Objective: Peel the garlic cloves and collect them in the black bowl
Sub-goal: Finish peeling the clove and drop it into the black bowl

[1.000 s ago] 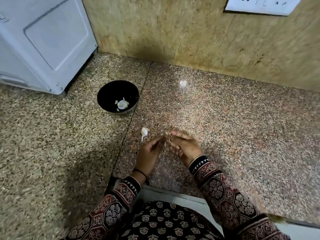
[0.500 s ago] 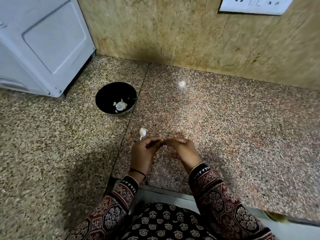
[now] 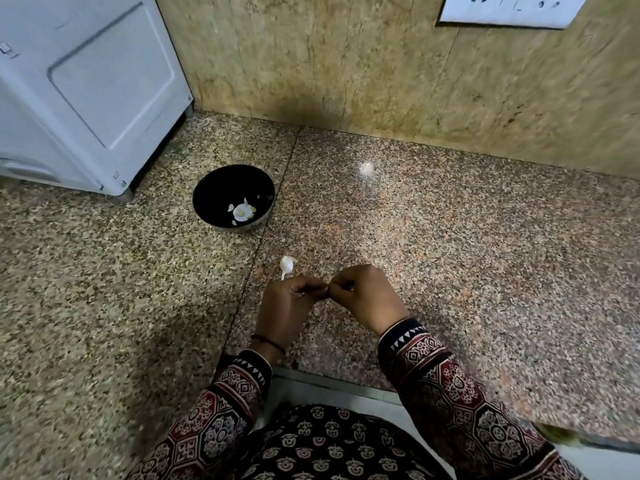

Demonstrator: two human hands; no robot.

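My left hand (image 3: 285, 304) and my right hand (image 3: 363, 296) meet fingertip to fingertip above the granite counter, both with fingers curled. They pinch a small garlic clove between them, almost wholly hidden by the fingers. Just beyond my left hand a white unpeeled garlic clove (image 3: 287, 264) with a thin tail lies on the counter. Further back to the left stands the black bowl (image 3: 211, 195), holding pale garlic pieces (image 3: 241, 211) at its bottom.
A white appliance (image 3: 86, 91) stands on the counter at the back left, close to the bowl. A tiled wall (image 3: 346, 64) closes the back, with a white switch plate (image 3: 509, 10) top right. The counter's front edge (image 3: 329, 377) runs just below my wrists.
My hands have turned so that their backs face up and the fingers curl over the clove, which showed between the fingertips a second ago. The bowl and the loose clove have stayed put.
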